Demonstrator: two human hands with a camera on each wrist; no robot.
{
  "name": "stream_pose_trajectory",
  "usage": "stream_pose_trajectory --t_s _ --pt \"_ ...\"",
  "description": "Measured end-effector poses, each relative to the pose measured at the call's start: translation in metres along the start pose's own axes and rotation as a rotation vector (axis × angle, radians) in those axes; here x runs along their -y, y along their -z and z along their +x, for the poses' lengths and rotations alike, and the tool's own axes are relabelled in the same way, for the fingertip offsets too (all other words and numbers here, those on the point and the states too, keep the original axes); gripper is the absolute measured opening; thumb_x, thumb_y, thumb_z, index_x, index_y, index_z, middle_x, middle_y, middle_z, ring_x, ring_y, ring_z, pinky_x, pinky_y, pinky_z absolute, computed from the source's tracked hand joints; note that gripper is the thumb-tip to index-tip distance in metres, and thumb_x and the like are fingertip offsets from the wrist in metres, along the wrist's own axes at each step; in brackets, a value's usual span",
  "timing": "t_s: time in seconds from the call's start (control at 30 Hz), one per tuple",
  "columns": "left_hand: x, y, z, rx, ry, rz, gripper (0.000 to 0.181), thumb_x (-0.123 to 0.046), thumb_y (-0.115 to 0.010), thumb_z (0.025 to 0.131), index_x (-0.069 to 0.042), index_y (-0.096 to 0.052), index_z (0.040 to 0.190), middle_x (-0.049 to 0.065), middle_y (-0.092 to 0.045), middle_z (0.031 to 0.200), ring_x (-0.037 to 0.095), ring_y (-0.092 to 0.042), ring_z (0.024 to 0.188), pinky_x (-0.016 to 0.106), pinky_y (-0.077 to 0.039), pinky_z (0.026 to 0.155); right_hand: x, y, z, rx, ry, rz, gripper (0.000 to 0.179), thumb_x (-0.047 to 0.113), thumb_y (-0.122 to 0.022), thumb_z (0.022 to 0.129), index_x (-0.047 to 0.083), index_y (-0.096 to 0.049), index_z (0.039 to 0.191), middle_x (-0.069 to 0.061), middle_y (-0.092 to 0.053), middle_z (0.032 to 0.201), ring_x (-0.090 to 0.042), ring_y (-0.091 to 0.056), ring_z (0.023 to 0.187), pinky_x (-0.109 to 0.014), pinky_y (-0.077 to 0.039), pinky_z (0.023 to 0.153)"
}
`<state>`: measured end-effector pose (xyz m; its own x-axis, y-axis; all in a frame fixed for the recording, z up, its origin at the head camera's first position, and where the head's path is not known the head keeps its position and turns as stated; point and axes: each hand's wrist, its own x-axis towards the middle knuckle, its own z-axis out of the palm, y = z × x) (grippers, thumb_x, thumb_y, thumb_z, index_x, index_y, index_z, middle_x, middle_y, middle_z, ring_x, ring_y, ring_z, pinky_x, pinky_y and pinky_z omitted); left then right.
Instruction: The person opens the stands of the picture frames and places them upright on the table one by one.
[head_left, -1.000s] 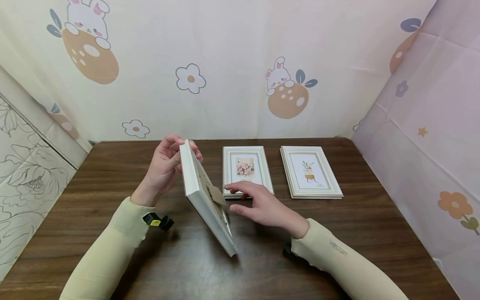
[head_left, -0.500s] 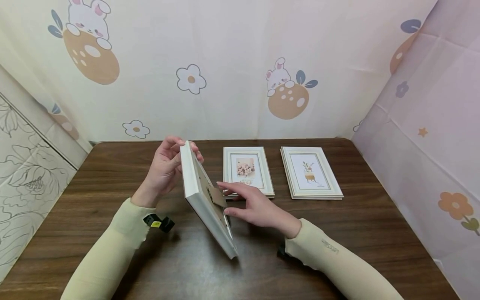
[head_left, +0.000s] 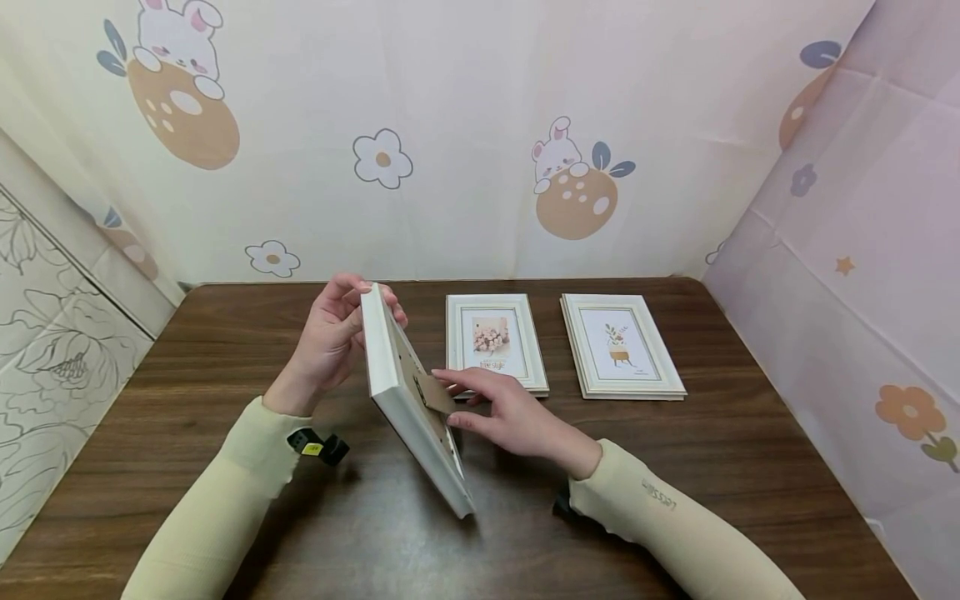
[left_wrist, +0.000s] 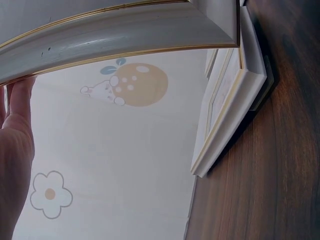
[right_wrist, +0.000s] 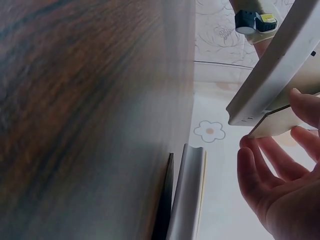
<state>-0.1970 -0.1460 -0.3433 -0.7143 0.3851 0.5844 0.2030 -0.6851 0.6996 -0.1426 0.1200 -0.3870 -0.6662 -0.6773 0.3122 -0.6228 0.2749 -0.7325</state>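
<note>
the frame [head_left: 405, 410] is gripped by the left hand [head_left: 328, 340], its stand [head_left: 437, 395] pinched by the right hand [head_left: 517, 415]. the stand could be bent if overpulled.

Over the middle of the dark brown wooden worktop [head_left: 135, 467], we are holding a tilted white rectangular picture frame [head_left: 420, 442] near its top with our left hand [head_left: 330, 333], its back facing right. With our right hand [head_left: 517, 408] we are pinching its brown stand flap [head_left: 437, 394]. Near the back edge, a white rectangular flower-picture frame [head_left: 495, 342] is lying face up; a white rectangular plant-picture frame [head_left: 621, 346] is lying nearer the back right corner.
</note>
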Motion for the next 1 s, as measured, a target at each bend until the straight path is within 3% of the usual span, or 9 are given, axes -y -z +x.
stream_pose_trajectory --t_s 1.0 --pt "0.001 0.002 -0.001 0.020 0.029 -0.015 0.018 -0.005 -0.059 0.097 -0.013 -0.061 0.112 0.014 -0.066 0.112 0.029 -0.067 0.097 0.042 -0.054 0.090 0.001 0.016 -0.009 -0.074 -0.031 0.032 0.052 0.011 -0.078 0.087 0.014 -0.061 0.136 0.001 -0.061 0.125 -0.016 -0.059 0.116 -0.043 -0.052 0.095"
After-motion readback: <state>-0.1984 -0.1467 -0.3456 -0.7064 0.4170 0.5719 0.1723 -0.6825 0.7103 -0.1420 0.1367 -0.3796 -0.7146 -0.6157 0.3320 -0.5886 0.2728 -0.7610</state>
